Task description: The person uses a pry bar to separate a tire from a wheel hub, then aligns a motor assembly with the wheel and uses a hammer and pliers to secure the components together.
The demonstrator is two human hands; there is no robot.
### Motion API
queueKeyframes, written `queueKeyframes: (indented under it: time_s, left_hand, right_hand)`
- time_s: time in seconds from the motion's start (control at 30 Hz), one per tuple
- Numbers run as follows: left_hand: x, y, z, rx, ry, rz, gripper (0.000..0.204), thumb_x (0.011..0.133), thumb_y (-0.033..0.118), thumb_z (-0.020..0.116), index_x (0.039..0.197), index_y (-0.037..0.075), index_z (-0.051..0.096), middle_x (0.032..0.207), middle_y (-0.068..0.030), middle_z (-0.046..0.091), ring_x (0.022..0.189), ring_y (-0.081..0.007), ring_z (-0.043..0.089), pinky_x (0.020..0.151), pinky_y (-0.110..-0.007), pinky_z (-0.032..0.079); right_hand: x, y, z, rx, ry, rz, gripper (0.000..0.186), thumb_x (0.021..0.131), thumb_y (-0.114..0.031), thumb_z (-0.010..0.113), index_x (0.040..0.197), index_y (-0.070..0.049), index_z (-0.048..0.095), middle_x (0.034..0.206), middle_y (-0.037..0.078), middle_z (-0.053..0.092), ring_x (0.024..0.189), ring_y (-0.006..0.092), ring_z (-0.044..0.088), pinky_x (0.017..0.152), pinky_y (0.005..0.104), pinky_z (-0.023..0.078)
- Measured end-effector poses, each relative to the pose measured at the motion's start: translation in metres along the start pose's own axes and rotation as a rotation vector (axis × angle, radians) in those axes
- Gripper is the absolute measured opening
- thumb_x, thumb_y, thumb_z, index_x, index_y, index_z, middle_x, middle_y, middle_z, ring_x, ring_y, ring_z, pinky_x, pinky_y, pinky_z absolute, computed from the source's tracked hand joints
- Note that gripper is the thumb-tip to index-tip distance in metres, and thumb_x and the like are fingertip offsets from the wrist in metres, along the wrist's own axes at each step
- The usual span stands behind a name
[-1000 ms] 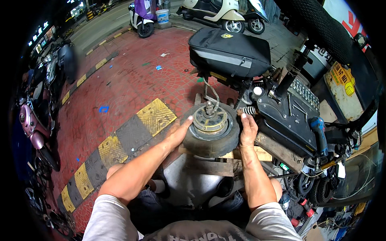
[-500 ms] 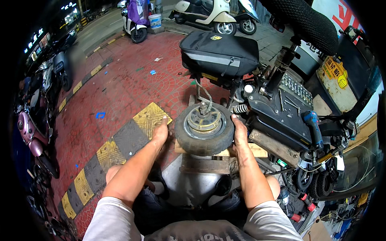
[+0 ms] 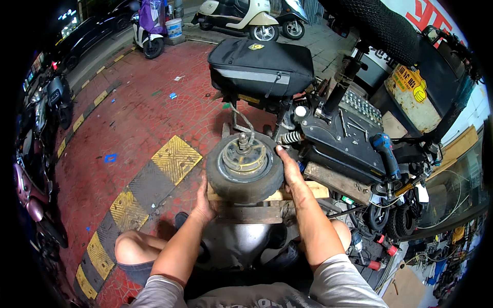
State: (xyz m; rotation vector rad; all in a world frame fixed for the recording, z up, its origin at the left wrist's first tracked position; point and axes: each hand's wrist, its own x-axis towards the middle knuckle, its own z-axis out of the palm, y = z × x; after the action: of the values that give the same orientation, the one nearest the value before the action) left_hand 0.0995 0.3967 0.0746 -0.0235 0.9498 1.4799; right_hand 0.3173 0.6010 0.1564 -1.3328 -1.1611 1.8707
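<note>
A hub-motor wheel with a worn black tyre lies on its side on wooden blocks in front of me, its axle pointing up. My left hand is closed against the tyre's near left side, its fingertips partly hidden. On the opposite side, my right hand presses the tyre with the thumb on top and the fingers lower down, partly out of sight. Under the wheel are a pale wood plank and a darker wooden block.
A scooter frame with a black bag stands just beyond the wheel. On its black deck lie loose wrenches and a blue power tool. More tools and tyres crowd the right. A yellow-and-black ramp strip runs along the left.
My left hand has come nearer and inward, from beside the wheel onto its tyre. My right hand stays at the right side. The whole view has shifted, moving the scene leftward.
</note>
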Motion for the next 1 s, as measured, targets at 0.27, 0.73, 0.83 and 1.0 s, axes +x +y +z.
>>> queueKeyframes:
  time_s: [0.27, 0.73, 0.83, 1.0]
  left_hand:
    - [0.019, 0.036, -0.086, 0.148, 0.128, -0.026, 0.069, 0.096, 0.069, 0.066, 0.143, 0.02, 0.071, 0.136, 0.0008, 0.078, 0.12, -0.0206, 0.072, 0.093, -0.035, 0.054]
    - [-0.03, 0.134, -0.079, 0.65, 0.442, 0.203, 0.081, 0.108, 0.076, 0.045, 0.154, 0.012, 0.064, 0.145, -0.0168, 0.071, 0.126, -0.0341, 0.068, 0.103, -0.052, 0.054]
    - [-0.043, 0.139, -0.042, 0.692, 0.412, 0.157, 0.099, 0.101, 0.086, 0.048, 0.167, 0.012, 0.052, 0.167, -0.0196, 0.054, 0.145, -0.0458, 0.055, 0.119, -0.061, 0.042]
    - [-0.066, 0.116, 0.013, 0.545, 0.252, 0.198, 0.088, 0.1, 0.07, 0.064, 0.161, 0.006, 0.057, 0.159, -0.0181, 0.063, 0.14, -0.0389, 0.062, 0.118, -0.056, 0.046]
  right_hand:
    - [-0.008, 0.046, 0.034, -0.39, 0.087, -0.141, 0.121, 0.097, -0.083, 0.061, 0.161, 0.019, 0.044, 0.163, 0.041, 0.05, 0.157, 0.0456, 0.047, 0.131, 0.0437, 0.034]
    - [-0.041, 0.031, 0.111, -0.651, 0.121, -0.222, 0.103, 0.098, -0.079, 0.06, 0.146, 0.012, 0.062, 0.147, 0.042, 0.062, 0.145, 0.0523, 0.058, 0.123, 0.0527, 0.044]
    - [-0.027, 0.039, 0.099, -0.575, 0.111, -0.255, 0.095, 0.101, -0.072, 0.062, 0.142, 0.013, 0.067, 0.143, 0.035, 0.069, 0.141, 0.0415, 0.065, 0.119, 0.0452, 0.046]
    - [-0.017, 0.048, 0.081, -0.504, 0.088, -0.243, 0.087, 0.104, -0.066, 0.063, 0.144, 0.011, 0.067, 0.143, 0.027, 0.072, 0.133, 0.0353, 0.067, 0.116, 0.0416, 0.047]
